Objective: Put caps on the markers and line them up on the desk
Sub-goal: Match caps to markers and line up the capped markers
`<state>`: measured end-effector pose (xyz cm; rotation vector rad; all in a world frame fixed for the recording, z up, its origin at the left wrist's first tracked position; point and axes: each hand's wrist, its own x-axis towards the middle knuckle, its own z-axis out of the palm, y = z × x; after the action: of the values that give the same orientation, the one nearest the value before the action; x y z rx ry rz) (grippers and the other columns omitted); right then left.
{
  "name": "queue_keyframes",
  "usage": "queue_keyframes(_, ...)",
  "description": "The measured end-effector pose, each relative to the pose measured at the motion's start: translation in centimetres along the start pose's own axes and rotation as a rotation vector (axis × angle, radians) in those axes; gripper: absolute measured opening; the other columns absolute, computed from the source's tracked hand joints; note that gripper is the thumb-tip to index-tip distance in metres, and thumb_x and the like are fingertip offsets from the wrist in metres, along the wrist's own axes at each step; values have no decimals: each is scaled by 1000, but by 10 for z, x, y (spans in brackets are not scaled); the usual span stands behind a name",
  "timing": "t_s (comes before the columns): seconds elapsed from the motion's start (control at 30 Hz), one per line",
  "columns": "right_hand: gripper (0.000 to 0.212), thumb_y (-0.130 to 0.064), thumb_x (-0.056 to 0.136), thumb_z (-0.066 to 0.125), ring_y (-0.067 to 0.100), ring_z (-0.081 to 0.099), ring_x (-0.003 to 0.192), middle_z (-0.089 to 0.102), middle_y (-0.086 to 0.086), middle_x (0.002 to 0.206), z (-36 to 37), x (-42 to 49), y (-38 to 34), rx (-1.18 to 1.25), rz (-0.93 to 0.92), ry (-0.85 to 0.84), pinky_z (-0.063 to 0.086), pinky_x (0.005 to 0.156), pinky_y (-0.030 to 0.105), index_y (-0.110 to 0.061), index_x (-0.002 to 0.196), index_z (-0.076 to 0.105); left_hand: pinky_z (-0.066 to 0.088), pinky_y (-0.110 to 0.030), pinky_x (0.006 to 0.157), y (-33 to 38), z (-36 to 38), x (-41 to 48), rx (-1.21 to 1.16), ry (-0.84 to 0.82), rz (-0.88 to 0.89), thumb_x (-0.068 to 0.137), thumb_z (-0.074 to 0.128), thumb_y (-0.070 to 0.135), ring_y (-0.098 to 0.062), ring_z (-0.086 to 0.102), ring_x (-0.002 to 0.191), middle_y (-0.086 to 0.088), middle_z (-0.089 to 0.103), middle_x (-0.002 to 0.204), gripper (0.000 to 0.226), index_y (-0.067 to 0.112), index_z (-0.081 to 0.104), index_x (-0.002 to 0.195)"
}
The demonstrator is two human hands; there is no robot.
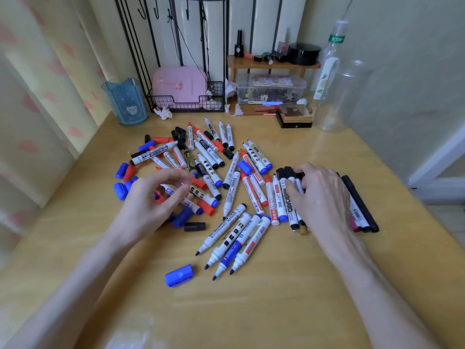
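Many whiteboard markers (201, 157) lie in a loose pile across the middle of the wooden desk (251, 311), mixed with red, blue and black caps. Several uncapped markers (234, 240) point their tips toward me. One blue cap (179, 275) lies alone in front, and a black cap (195, 226) lies near the pile. At the right, capped markers (281, 197) lie side by side in a row. My right hand (319, 195) rests on this row, fingers touching the black-capped ones. My left hand (156, 197) hovers over the pile's left side with loosely curled fingers and holds nothing.
A blue cup (125, 102) stands at the back left. A black wire rack with a pink box (178, 86), a wooden shelf (271, 65) of cosmetics, a clear storage box (271, 89) and a clear bottle (334, 96) line the back. Several blue caps (120, 190) lie at the pile's left.
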<state>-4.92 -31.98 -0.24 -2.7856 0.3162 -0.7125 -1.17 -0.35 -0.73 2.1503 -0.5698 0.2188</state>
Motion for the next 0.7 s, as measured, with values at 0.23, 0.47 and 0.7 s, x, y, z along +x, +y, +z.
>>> queue_keyframes(0.23, 25, -31, 94, 68, 28, 56, 92, 66, 4, 93, 9, -8, -15, 87, -127, 17, 45, 78, 39, -18, 114, 72, 46, -15, 71, -14, -17, 0, 105, -164, 53, 89, 76, 39, -8, 64, 85, 16, 71, 91, 5, 37, 75, 94)
queue_keyframes(0.47, 21, -28, 93, 71, 19, 53, 93, 63, -4, 98, 22, -24, -39, 286, -312, -15, 47, 84, 39, -19, 111, 75, 46, -24, 73, -41, -31, 12, 312, 183, -53, 95, 73, 24, -8, 60, 84, 14, 69, 93, 6, 26, 77, 100)
queue_keyframes(0.7, 26, -36, 95, 65, 12, 52, 97, 63, -9, 104, 24, -31, -49, 315, -327, -55, 50, 87, 36, -21, 114, 73, 47, -50, 91, -91, -41, 64, 644, 245, -269, 93, 76, 42, -38, 58, 109, -11, 72, 119, 43, 17, 71, 127)
